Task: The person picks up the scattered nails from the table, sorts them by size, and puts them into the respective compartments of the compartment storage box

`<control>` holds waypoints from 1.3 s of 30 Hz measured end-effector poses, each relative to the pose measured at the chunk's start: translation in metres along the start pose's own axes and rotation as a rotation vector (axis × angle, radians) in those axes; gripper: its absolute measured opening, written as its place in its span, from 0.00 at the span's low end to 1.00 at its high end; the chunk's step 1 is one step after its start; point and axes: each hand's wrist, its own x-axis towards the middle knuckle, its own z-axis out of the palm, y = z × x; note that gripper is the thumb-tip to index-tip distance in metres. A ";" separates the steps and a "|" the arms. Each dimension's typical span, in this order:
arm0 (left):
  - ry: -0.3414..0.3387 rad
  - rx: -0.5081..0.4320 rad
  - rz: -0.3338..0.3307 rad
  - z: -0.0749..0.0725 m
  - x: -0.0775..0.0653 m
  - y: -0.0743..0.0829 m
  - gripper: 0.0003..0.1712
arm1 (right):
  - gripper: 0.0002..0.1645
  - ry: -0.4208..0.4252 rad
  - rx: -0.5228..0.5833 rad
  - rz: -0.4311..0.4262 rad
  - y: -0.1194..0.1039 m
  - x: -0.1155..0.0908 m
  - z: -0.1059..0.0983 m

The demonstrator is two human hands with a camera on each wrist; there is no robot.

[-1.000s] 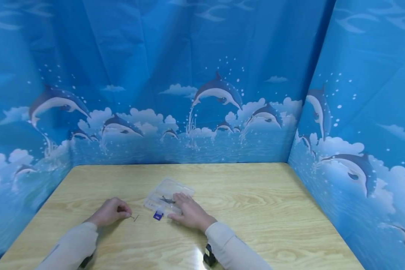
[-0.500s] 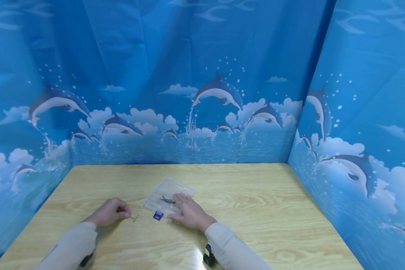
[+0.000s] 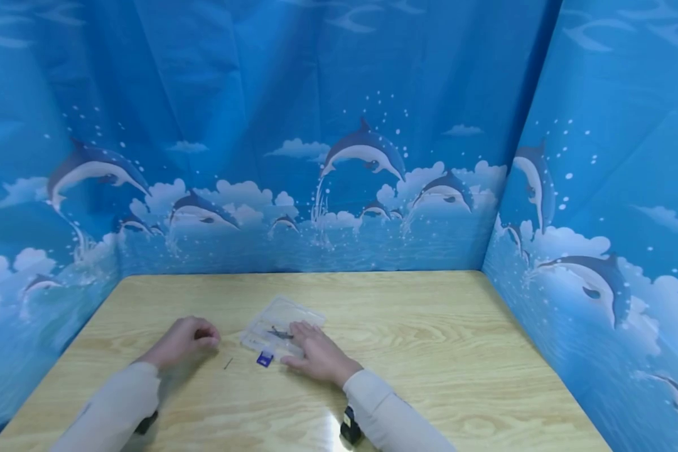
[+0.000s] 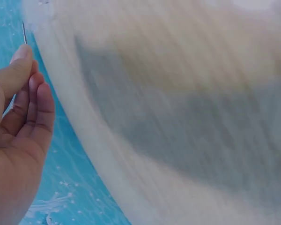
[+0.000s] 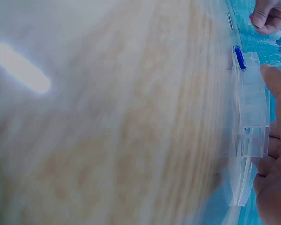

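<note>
My left hand (image 3: 185, 342) is raised a little over the table, left of a clear plastic compartment box (image 3: 282, 309). In the left wrist view its thumb and finger pinch a thin metal nail (image 4: 24, 32), pointing up past the fingertips. Another nail (image 3: 228, 363) lies on the table between that hand and the box. My right hand (image 3: 320, 356) rests with fairly straight fingers on the box's right side, covering part of it. Several dark nails (image 3: 280, 333) lie inside the box. A blue latch (image 3: 265, 358) sticks out from its front edge.
The wood-grain table (image 3: 418, 351) carries all of this. Blue dolphin-print curtains (image 3: 316, 245) stand along its back and sides. A black device (image 3: 349, 428) sits under the right sleeve.
My left hand has lifted one nail off the table and moved slightly up and away; the other nail stays lying there. The right hand and box have hardly moved.
</note>
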 end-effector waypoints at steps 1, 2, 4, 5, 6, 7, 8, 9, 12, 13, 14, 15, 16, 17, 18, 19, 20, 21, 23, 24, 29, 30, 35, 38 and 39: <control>0.008 0.007 0.005 0.000 0.002 0.003 0.04 | 0.45 0.000 0.000 0.000 0.000 0.000 0.000; 0.011 0.010 0.005 0.000 0.005 0.005 0.04 | 0.45 0.001 0.003 -0.001 0.000 0.000 -0.001; 0.014 0.010 0.003 0.000 0.010 0.010 0.03 | 0.45 -0.001 0.000 0.000 0.000 -0.001 -0.001; 0.016 0.011 0.000 0.002 0.012 0.012 0.03 | 0.45 -0.001 0.001 0.000 0.001 -0.001 -0.002; 0.013 0.007 0.000 0.002 0.015 0.015 0.02 | 0.45 0.001 0.003 0.000 0.001 -0.001 -0.002; 0.014 0.007 -0.001 0.003 0.017 0.017 0.02 | 0.45 0.002 0.003 -0.001 0.002 -0.001 -0.001; 0.016 0.008 0.001 0.004 0.019 0.019 0.02 | 0.45 -0.001 0.005 0.001 0.002 -0.001 -0.001; 0.018 0.009 0.002 0.005 0.021 0.020 0.02 | 0.45 -0.003 0.004 0.002 0.002 -0.001 -0.001; 0.020 0.003 0.020 0.008 0.027 0.023 0.02 | 0.45 -0.003 0.007 0.002 0.003 -0.001 0.001; 0.021 -0.001 0.028 0.010 0.029 0.024 0.02 | 0.45 -0.005 0.005 0.001 0.004 -0.001 0.002; 0.022 -0.008 0.036 0.011 0.031 0.024 0.02 | 0.45 -0.007 0.006 0.002 0.004 -0.001 0.002; 0.024 -0.014 0.046 0.013 0.033 0.024 0.02 | 0.45 -0.006 0.003 0.001 0.004 -0.001 0.002; 0.023 -0.020 0.061 0.014 0.034 0.024 0.02 | 0.45 -0.004 0.003 0.001 0.004 0.000 0.002; 0.025 -0.021 0.073 0.016 0.036 0.025 0.02 | 0.45 -0.004 0.003 0.002 0.003 0.000 0.002; 0.028 -0.024 0.076 0.017 0.037 0.025 0.02 | 0.45 0.000 0.000 0.001 0.003 0.000 0.002; 0.032 -0.026 0.076 0.019 0.038 0.026 0.02 | 0.45 -0.002 0.001 0.002 0.003 -0.001 0.001; 0.036 -0.025 0.075 0.021 0.039 0.026 0.03 | 0.45 0.001 0.002 0.001 0.003 -0.001 0.001; 0.041 -0.024 0.071 0.023 0.040 0.027 0.03 | 0.45 0.000 0.001 0.001 0.003 -0.001 0.000; 0.054 -0.018 0.059 0.027 0.042 0.028 0.03 | 0.45 0.004 0.003 -0.003 0.003 0.000 0.000; 0.062 -0.014 0.059 0.029 0.043 0.029 0.03 | 0.45 0.004 0.007 -0.006 0.003 0.000 0.000; 0.085 -0.012 0.068 0.037 0.044 0.030 0.04 | 0.46 0.008 0.010 -0.020 0.004 0.000 0.001; 0.090 -0.011 0.070 0.038 0.044 0.030 0.03 | 0.46 0.007 0.009 -0.020 0.004 0.000 0.001; 0.109 0.001 0.033 0.043 0.044 0.032 0.03 | 0.46 0.013 0.002 -0.025 0.004 0.001 0.002; 0.105 0.012 -0.008 0.045 0.046 0.034 0.03 | 0.46 0.016 0.005 -0.028 0.004 0.001 0.002; 0.102 0.014 -0.021 0.046 0.046 0.035 0.03 | 0.46 0.016 0.005 -0.027 0.004 0.001 0.002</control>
